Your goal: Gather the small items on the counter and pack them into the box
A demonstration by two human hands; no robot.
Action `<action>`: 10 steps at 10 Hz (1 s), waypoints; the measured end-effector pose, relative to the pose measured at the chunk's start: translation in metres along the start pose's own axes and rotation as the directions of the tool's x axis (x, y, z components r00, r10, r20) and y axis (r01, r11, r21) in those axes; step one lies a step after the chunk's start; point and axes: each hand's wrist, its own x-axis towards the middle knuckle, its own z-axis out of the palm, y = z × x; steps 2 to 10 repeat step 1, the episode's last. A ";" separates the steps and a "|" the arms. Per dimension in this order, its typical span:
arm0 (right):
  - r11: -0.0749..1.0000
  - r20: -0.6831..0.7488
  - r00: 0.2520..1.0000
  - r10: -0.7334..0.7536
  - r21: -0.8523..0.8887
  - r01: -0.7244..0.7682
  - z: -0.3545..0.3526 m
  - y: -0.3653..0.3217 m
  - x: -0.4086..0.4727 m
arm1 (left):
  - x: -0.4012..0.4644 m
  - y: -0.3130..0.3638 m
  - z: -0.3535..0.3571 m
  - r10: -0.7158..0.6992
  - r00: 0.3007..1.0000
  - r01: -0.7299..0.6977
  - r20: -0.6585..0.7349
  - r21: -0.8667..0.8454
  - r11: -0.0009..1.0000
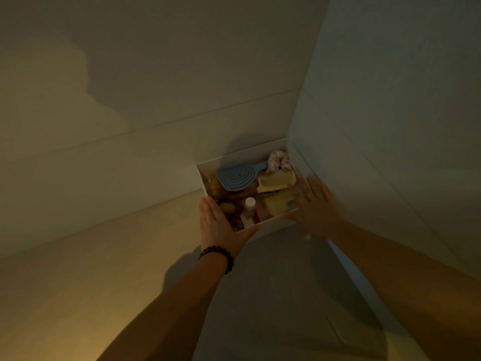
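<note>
White box (270, 222) sitting in the counter corner, long axis slanting up-right toward the wall; left hand (218, 225) and right hand (313, 204), fingers straight, pressing its ends. Blue brush (238, 178) inside, handle pointing right.

Dim home interior, likely a bathroom or bedroom corner, plain pale panelled walls (182, 74) meeting at a corner, smooth beige counter (78, 269), open white cardboard box (276, 224) of personal grooming things, blue plastic hairbrush (236, 177), cream comb (276, 182), floral fabric scrunchie (279, 160)
</note>
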 end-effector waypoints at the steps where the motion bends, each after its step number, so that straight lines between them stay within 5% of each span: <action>1: 0.999 0.077 0.996 0.038 0.009 -0.039 -0.003 0.008 -0.017 | -0.011 0.005 -0.020 -0.016 1.000 0.016 0.007 0.123 0.992; 10: 0.999 0.077 0.996 0.038 0.009 -0.039 -0.003 0.008 -0.017 | -0.011 0.005 -0.020 -0.016 1.000 0.016 0.007 0.123 0.992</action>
